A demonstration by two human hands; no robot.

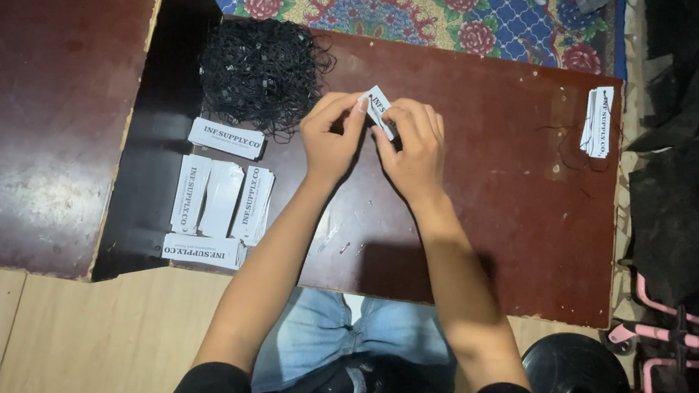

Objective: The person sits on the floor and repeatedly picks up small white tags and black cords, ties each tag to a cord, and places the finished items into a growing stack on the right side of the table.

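Left hand (330, 136) and right hand (413, 147) both pinched shut on one white paper tag (377, 107), held above dark surface (491, 205). Black string pile (262, 75) just left. Advice: grip tag edge only, keep hole unobstructed. Tag stacks (220, 198) lower left.

Both arms are bare from the hands up past the elbows, with short black sleeves showing at the bottom edge. The left hand (332, 137) and right hand (413, 149) have no rings, watch or gloves. Light blue jeans on the legs, pretty faded, plus a dark top bunched at the lap.
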